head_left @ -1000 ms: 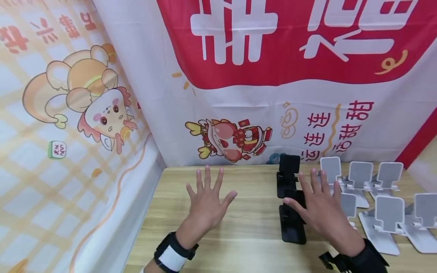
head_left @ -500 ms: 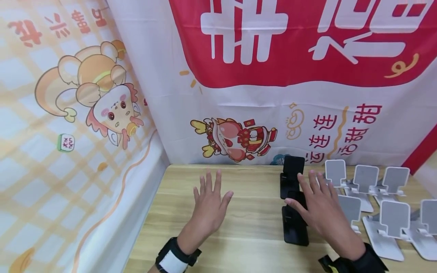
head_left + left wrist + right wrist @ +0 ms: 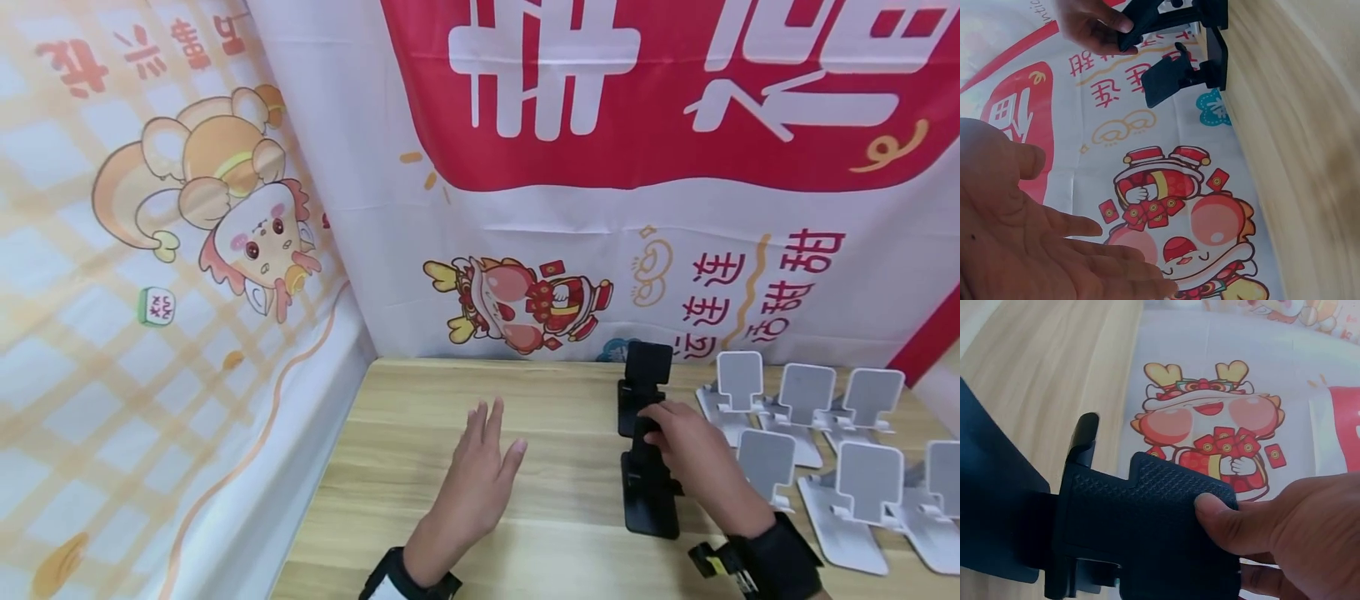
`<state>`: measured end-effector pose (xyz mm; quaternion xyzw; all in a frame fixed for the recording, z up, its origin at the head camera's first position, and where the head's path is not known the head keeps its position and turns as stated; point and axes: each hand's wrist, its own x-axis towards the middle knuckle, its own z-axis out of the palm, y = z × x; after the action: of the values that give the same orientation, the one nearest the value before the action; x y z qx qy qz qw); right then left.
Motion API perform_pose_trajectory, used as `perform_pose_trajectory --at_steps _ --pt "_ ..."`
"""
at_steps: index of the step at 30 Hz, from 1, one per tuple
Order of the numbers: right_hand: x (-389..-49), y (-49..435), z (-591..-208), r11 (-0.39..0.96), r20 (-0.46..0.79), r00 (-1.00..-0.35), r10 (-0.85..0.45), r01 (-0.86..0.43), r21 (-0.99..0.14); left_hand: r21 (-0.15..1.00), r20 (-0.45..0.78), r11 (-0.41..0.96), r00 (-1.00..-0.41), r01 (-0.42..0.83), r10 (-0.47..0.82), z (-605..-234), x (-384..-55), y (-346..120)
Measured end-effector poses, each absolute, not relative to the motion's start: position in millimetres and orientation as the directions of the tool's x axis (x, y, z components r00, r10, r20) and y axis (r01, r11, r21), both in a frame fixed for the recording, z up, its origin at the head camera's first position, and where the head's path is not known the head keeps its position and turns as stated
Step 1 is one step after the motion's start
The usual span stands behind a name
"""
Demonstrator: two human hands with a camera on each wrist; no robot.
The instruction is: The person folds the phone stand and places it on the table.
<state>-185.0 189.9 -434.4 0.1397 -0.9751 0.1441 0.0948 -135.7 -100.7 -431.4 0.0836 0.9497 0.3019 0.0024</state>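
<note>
Two black phone stands are lined up front to back on the wooden table. My right hand pinches the upper plate of the nearer black phone stand. In the right wrist view, the thumb lies on the textured face of that plate, with other fingers behind it. Just beyond is the farther black phone stand, its plate raised; in the left wrist view this farther stand is apart from the right hand. My left hand hovers left of the stands, fingers extended, holding nothing.
Several white phone stands with grey plates stand in two rows to the right, close to my right forearm. A printed cloth hangs along the back edge of the wooden table, and another cloth borders the left side.
My right hand's fingers were spread over the nearer black phone stand and have closed on its plate. The left hand has turned edge-on and lowered slightly. The head view has shifted a little left.
</note>
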Motion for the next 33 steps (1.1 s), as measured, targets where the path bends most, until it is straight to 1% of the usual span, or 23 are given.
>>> perform_pose_trajectory --at_steps 2,4,9,16,19,24,27,30,33 --pt "-188 189 -434 0.922 0.200 -0.950 -0.239 -0.287 -0.260 0.605 0.047 0.780 -0.986 0.158 0.163 -433 -135 -100" --pt "-189 189 -432 0.923 0.201 -0.951 -0.235 -0.283 -0.260 0.639 0.053 0.751 -0.983 0.169 0.177 -435 -134 -98" --pt "-186 189 -425 0.913 0.278 -0.926 -0.255 -0.325 -0.247 0.699 0.053 0.690 -0.976 0.189 0.213 -446 -138 -91" --pt "-169 178 -407 0.856 0.405 -0.866 -0.294 -0.427 -0.292 0.782 0.075 0.584 -0.964 0.217 0.257 -463 -145 -79" --pt "-162 168 -393 0.824 0.473 -0.829 -0.300 -0.474 -0.308 0.845 0.045 0.503 -0.961 0.182 0.272 -465 -147 -73" --pt "-153 153 -372 0.788 0.568 -0.767 -0.298 -0.533 -0.308 0.942 -0.062 0.331 -0.946 0.049 0.317 -463 -146 -64" --pt "-148 145 -364 0.762 0.582 -0.757 -0.297 -0.555 -0.333 0.975 -0.107 0.222 -0.932 -0.030 0.347 -460 -144 -59" --pt "-145 139 -360 0.748 0.580 -0.758 -0.298 -0.563 -0.351 0.988 -0.121 0.128 -0.928 -0.081 0.353 -458 -143 -56" --pt "-143 136 -359 0.754 0.589 -0.753 -0.294 -0.561 -0.342 0.991 -0.121 0.090 -0.933 -0.095 0.340 -457 -143 -56"
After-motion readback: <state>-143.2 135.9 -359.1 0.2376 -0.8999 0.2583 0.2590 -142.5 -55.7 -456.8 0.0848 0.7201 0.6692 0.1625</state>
